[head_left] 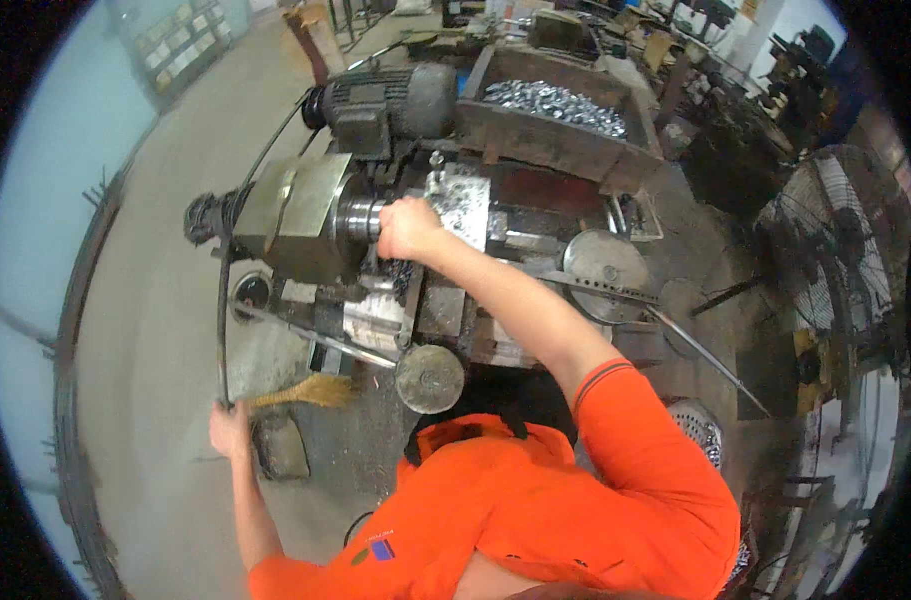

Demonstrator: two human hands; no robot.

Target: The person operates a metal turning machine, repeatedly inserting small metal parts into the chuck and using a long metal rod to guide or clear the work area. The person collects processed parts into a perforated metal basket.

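Observation:
My left hand [230,432] is closed round the lower end of a long dark lever [223,330], which runs up to the left end of a small lathe's headstock [290,210]. With my right arm stretched forward, my right hand [409,228] is closed at the mouth of the shiny round chuck [360,220]. Whatever its fingers hold there is hidden behind the hand. Just right of that hand lies a metal plate [467,212] strewn with bright chips, with a small upright tool post [436,172] at its left edge.
Behind the headstock sits an electric motor [395,100]. A metal bin [535,150] holds many small shiny parts. Two round discs [605,265] [430,378] and long handles stick out near me. A broom [315,391] and dustpan [281,446] lie on the floor; a caged fan [825,240] stands right.

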